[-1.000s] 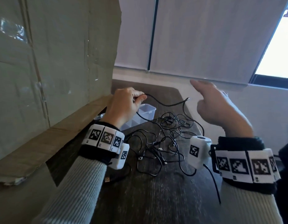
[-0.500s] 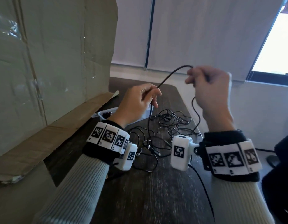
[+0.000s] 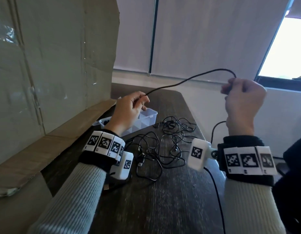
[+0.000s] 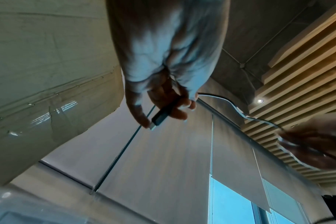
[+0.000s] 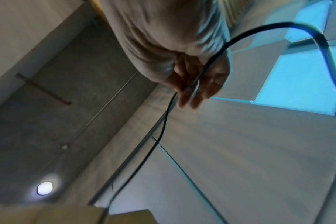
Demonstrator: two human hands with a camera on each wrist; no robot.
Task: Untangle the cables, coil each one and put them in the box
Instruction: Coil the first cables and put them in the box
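A black cable stretches in the air between my two hands. My left hand pinches its end, a black USB plug, above the clear plastic box. My right hand is raised at the right and grips the cable further along; from there it hangs down toward the table. A tangle of thin black cables lies on the dark table between my wrists.
A big cardboard sheet leans along the left side, its flap lying on the table's left edge. The clear box has compartments, with something dark in its left end. The table's right edge runs under my right wrist.
My right hand took hold of the cable and pulled it up and to the right, so the span between my hands grew longer. My left hand kept its pinch on the plug.
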